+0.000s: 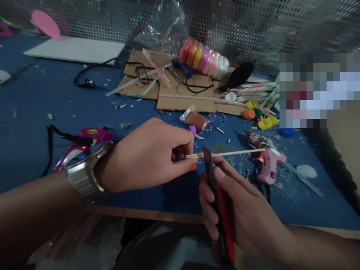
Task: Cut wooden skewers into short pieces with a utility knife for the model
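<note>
My left hand (152, 153), with a metal watch (86, 170) at the wrist, pinches one end of a thin wooden stick (239, 153). The stick runs out to the right across the front of the table. My right hand (239, 198) is wrapped around a red and black utility knife (218, 206). Its dark blade crosses the stick just right of my left fingertips and appears to touch it. A small orange piece (193, 167) shows under my left fingers; what it is I cannot make out.
A pink glue gun (270, 165) lies at the right, a magenta one (94, 137) behind my left wrist. Farther back are cardboard sheets (185, 101), colourful clay packs (201, 60), a brown clay packet (195, 119) and bundled straws (258, 92). Scraps litter the blue table (84, 108).
</note>
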Demonstrator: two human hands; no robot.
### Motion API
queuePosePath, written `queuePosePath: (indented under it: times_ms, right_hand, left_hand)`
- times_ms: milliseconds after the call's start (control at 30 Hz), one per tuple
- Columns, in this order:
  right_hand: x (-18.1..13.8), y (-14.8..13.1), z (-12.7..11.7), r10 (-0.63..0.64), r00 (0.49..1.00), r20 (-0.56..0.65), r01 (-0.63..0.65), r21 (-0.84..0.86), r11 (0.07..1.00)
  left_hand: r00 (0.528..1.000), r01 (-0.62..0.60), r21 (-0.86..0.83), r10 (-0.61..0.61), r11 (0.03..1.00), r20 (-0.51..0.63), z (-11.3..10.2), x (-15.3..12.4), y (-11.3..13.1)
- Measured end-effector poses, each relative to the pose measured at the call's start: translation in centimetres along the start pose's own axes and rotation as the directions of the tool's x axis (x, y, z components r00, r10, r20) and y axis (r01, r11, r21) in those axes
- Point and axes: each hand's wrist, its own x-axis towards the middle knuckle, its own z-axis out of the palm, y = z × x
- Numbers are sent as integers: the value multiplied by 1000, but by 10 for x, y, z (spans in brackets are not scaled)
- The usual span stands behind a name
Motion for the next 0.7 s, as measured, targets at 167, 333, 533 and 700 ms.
queuePosePath:
  times_ms: [167,333,533,700]
  right_hand:
    - [-1,0,4,-12,999,-34,12,-7,1000]
    - [-1,-2,7,-15,998,-56,13,-37,999]
    - [-2,-1,7,-10,998,-67,7,-47,999]
    - [-3,-1,4,-5,998,-65,3,-35,999]
  left_hand:
    - [1000,-7,17,7,1000,-7,0,0,-1]
    - [1000,-4,16,4,1000,3,1,0,1]
    - [1000,3,21,-3,1000,-2,1,0,1]
    - [1000,-3,34,3,999,-15,1,0,1]
